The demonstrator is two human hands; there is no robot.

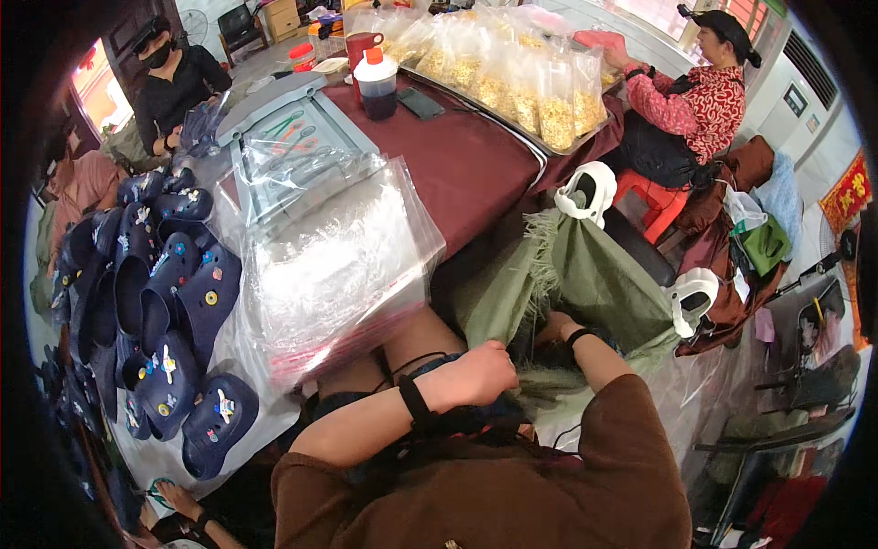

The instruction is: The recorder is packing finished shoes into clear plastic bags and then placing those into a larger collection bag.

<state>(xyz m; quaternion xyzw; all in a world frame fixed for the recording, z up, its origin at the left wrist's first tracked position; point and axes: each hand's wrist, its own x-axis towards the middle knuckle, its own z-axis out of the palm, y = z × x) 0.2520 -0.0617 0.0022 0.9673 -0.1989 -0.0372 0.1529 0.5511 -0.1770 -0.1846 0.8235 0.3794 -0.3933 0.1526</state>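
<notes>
Over the lap, two bare hands at one green woven sack (608, 274): left hand (489, 372) with its grip closed on the near edge of the cloth; right hand (552, 329) sunk in the mouth, fingers hidden, so cannot tell how open its grip is or whether anything is held. Cloth dull olive, creased, spread wide, with pale threads fraying along one edge; placed just right of the worktop (466, 165). At its far rim, two white clogs (587, 194), well apart, both touching the cloth.

Lower left, one co-worker's hand (180, 499) with green-handled scissors (159, 492). On the worktop, one stack of clear bags (338, 265), pink along the near edge; beside it, over ten navy clogs (208, 284) with charms, too overlapped to count exactly. Farther, one grey tray (361, 137), one phone (421, 103), one orange-capped bottle (377, 87), one red mug (363, 44); beyond, many filled bags (556, 114), uncountable.
</notes>
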